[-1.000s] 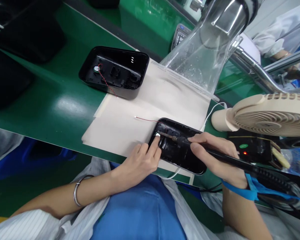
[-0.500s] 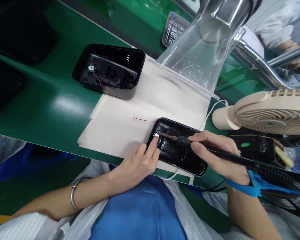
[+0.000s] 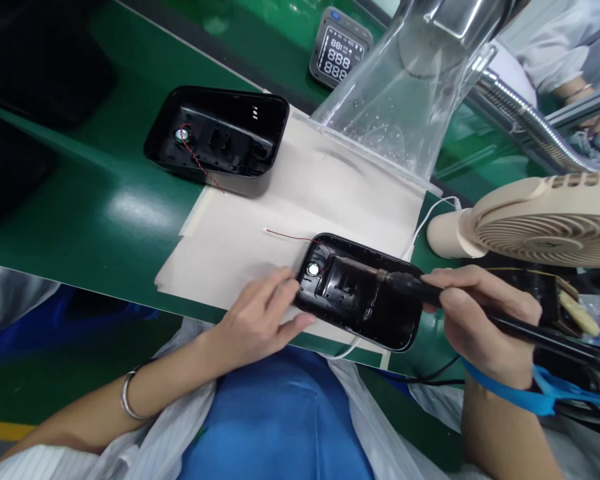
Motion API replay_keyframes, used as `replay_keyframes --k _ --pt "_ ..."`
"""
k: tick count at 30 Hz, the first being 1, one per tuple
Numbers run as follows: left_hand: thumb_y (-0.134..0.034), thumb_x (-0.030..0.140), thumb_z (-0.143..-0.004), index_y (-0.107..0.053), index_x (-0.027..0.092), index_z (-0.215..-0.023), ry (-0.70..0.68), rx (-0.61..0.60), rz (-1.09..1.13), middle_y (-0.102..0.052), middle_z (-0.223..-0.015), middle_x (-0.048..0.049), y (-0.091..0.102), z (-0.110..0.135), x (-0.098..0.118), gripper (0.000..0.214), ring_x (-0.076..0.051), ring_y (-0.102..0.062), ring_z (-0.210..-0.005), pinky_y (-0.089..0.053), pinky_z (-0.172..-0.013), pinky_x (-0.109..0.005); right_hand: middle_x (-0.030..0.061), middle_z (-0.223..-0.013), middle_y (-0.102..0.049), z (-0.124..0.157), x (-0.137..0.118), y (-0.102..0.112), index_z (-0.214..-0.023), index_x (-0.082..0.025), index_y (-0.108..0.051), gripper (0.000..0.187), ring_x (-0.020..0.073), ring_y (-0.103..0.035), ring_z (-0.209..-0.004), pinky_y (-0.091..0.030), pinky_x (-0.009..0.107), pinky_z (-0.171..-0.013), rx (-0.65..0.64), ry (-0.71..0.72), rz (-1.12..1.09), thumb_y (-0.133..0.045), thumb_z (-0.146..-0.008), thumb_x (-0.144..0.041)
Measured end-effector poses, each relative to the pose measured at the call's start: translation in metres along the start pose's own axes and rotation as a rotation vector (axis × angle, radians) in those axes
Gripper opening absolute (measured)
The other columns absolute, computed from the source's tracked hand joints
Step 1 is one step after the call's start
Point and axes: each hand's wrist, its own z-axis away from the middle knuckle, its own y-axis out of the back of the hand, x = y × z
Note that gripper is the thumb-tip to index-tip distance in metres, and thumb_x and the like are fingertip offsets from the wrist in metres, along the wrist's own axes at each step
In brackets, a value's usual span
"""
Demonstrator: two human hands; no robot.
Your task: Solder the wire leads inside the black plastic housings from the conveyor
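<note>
A black plastic shell [image 3: 375, 313] lies open side up near the table's front edge. Inside its left end sits a small round silver part [image 3: 313, 269], with a thin dark red wire [image 3: 290, 236] running out over the rim to the left. My left hand [image 3: 263, 313] is beside that end, thumb apart from the other fingers, its fingertips at the rim; it holds nothing. In my right hand [image 3: 485, 320] is a soldering iron [image 3: 415, 287], its tip pointing left above the shell, apart from the round part.
A second black shell [image 3: 260, 187] with a similar part and red wire lies back left on beige paper [image 3: 220, 260]. A clear fume hood [image 3: 385, 120] stands behind, a digital display [image 3: 340, 50] beside it. At right is a beige fan [image 3: 540, 220]. Another person's arm [image 3: 570, 80] shows back right.
My left hand has drawn back left from the round part, its finger off it. My right hand has pulled the soldering iron right, away from that part. The shell stays nearly in place.
</note>
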Motion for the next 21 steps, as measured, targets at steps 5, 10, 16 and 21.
replay_keyframes --k 5,10,16,21 --pt "-0.047 0.019 -0.090 -0.051 0.011 -0.103 0.284 -0.074 0.263 -0.058 -0.078 -0.0012 -0.006 -0.009 -0.009 0.016 -0.009 -0.056 -0.065 -0.048 -0.058 -0.020 -0.0022 -0.060 -0.063 -0.012 -0.012 -0.005 -0.078 -0.022 -0.065 0.010 0.0104 -0.056 -0.046 -0.040 0.021 -0.041 -0.151 0.112 0.075 -0.058 -0.082 -0.017" --pt "-0.042 0.010 -0.086 -0.053 0.010 -0.104 0.288 -0.093 0.331 -0.058 -0.076 0.0006 -0.008 -0.017 -0.013 0.021 -0.005 -0.043 -0.049 -0.040 -0.048 -0.017 -0.0024 -0.056 -0.062 -0.025 -0.021 -0.016 -0.073 -0.020 -0.064 0.011 0.0103 -0.057 -0.045 -0.042 0.021 -0.040 -0.218 0.135 0.109 -0.056 -0.080 -0.018" --pt "-0.041 0.011 -0.088 -0.054 0.010 -0.106 0.303 -0.134 0.347 -0.060 -0.081 -0.0021 -0.008 -0.018 -0.015 0.022 -0.008 -0.053 -0.061 -0.044 -0.054 -0.019 -0.0016 -0.058 -0.065 -0.031 -0.020 -0.017 -0.073 -0.020 -0.065 0.012 0.0107 -0.059 -0.048 -0.045 0.021 -0.043 -0.275 0.135 0.169 -0.055 -0.079 -0.017" --pt "-0.040 0.010 -0.088 -0.053 0.011 -0.109 0.300 -0.141 0.362 -0.062 -0.087 -0.0044 -0.009 -0.018 -0.016 0.024 -0.010 -0.059 -0.073 -0.048 -0.061 -0.021 -0.0014 -0.058 -0.064 -0.033 -0.019 -0.016 -0.075 -0.021 -0.064 0.011 0.0112 -0.058 -0.048 -0.045 0.023 -0.044 -0.276 0.144 0.089 -0.056 -0.079 -0.017"
